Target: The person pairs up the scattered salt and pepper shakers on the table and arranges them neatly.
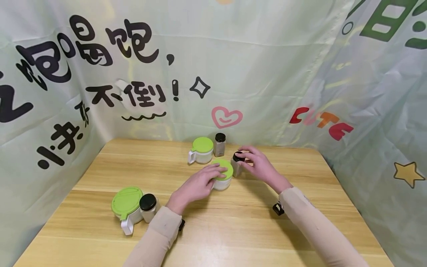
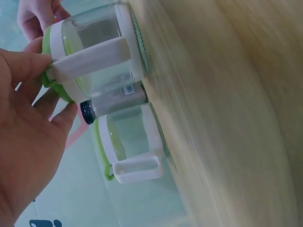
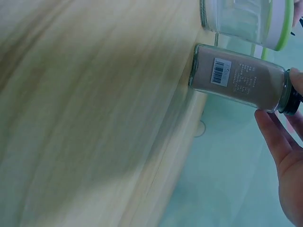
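My left hand (image 1: 197,184) lies over the green lid of a glass seasoning jar (image 1: 222,184). Its thumb and fingers grip around the lid's rim; the jar's white handle (image 2: 92,60) shows in the left wrist view. To the right, my right hand (image 1: 261,165) holds a spice bottle (image 1: 236,170) by its black cap, fingers on either side. Greyish-brown powder and a barcode label show on this bottle (image 3: 239,78) in the right wrist view. Both containers stand upright, side by side on the wooden table.
Behind stand another green-lidded jar (image 1: 202,151) and a black-capped bottle (image 1: 219,145). At the left front, a third green-lidded jar (image 1: 127,204) stands beside another black-capped bottle (image 1: 149,209). A printed cloth (image 1: 267,74) hangs around the wooden table (image 1: 253,237).
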A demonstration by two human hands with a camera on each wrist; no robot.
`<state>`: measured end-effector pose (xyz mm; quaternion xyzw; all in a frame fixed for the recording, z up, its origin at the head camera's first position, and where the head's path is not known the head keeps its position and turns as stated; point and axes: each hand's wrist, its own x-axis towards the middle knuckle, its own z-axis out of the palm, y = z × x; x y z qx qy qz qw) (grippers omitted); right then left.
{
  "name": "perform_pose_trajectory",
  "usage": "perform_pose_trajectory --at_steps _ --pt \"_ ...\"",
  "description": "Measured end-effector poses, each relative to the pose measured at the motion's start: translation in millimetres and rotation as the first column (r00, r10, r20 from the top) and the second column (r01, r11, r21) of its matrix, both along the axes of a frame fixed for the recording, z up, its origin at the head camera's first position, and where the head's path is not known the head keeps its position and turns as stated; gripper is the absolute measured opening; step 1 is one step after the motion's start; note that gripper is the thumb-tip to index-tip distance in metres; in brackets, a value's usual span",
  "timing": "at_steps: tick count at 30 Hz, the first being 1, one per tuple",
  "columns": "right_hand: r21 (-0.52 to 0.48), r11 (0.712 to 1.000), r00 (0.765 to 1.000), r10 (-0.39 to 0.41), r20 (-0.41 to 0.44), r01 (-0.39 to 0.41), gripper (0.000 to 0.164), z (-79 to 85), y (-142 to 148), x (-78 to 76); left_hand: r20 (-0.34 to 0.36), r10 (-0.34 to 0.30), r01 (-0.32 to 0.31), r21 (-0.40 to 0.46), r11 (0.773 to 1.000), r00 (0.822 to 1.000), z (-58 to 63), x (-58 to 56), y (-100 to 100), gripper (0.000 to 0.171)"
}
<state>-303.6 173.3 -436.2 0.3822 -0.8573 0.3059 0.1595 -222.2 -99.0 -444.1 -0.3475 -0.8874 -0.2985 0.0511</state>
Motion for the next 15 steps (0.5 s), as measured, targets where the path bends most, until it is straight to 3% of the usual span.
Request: perform_pose_trajectory --at_steps 6,12,15 --pt "0.035 0.999 1.000 0.002 0.012 -0.002 0.038 0.8 4.1 9.3 -0.017 -0.017 0.017 -0.009 1.000 1.000 -1.7 0.0 -3.3 0.047" --pt "0.008 1.000 1.000 0.025 0.009 -0.025 0.038 0.9 7.9 19.6 -0.010 -0.014 0.014 0.023 1.000 1.000 -3.6 0.5 -5.1 0.035" --pt "0.008 1.000 1.000 0.022 -0.015 -0.022 0.038 2.2 9.3 24.9 -0.042 -0.024 0.026 0.052 0.998 0.999 -4.3 0.1 -5.9 0.031"
